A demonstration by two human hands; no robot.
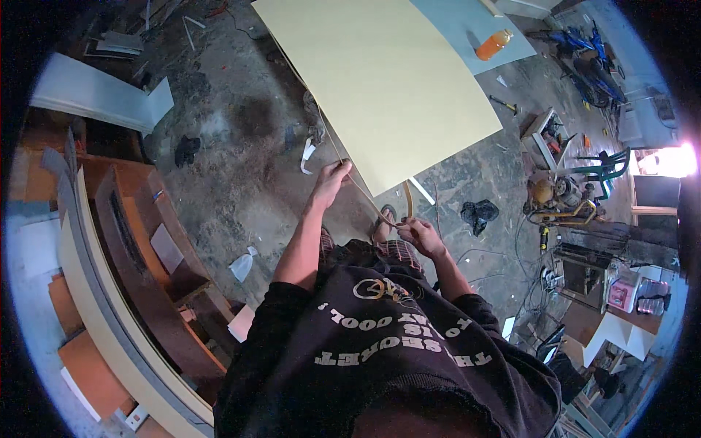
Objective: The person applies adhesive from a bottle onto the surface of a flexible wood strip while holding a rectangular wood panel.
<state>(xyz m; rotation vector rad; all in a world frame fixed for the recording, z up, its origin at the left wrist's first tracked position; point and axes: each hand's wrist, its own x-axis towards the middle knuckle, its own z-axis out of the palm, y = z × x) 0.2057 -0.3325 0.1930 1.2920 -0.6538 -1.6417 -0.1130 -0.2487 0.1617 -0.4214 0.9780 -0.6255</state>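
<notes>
A large cream-coloured board (394, 95) lies flat in front of me, one corner pointing toward my feet. Along its left edge runs a thin, pale brown flexible strip (408, 201), which bends past the near corner. My left hand (332, 182) is closed at that edge, pinching the strip between thumb and fingers. Just beyond the corner, my right hand (421, 235) grips the strip lower down, and a short length curls up beside its fingers. Whether the strip is fixed to the board's edge, I cannot tell.
An orange bottle (494, 44) stands on a light blue sheet (456, 25) beyond the board. A hammer (504, 105) and a black plastic bag (480, 214) lie on the floor to the right, near a compressor (566, 193). Brown wooden cabinet parts (157, 226) stand at left.
</notes>
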